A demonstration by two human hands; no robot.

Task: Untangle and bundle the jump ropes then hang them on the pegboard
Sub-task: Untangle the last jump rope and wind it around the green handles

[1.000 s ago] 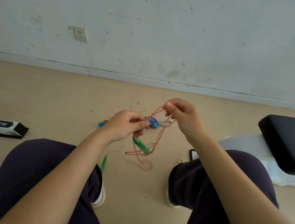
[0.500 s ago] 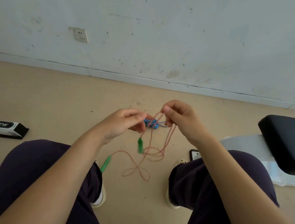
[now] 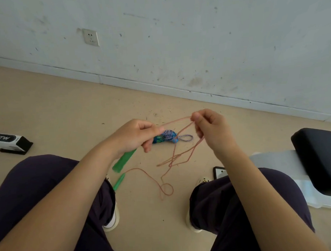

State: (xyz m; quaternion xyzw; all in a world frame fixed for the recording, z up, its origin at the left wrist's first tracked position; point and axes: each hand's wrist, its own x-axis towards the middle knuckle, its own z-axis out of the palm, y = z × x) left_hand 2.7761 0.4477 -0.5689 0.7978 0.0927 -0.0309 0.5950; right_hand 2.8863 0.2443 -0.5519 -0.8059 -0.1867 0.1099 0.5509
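Beige floor runs open to the wall's baseboard. I see my left hand and right hand apart, each pinching the orange rope between my knees.

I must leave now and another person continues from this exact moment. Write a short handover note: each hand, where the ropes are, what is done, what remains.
Left hand: pinches the orange rope beside the blue handle with striped cord; a green handle hangs under it.
Right hand: pinches a loop of the orange rope, held up.
The rope's lower part lies in loose loops on the floor, ending at the second green handle.
Done: nothing bundled or hung.
Left: free the orange rope from the blue one, bundle both, hang them. No pegboard is in view.
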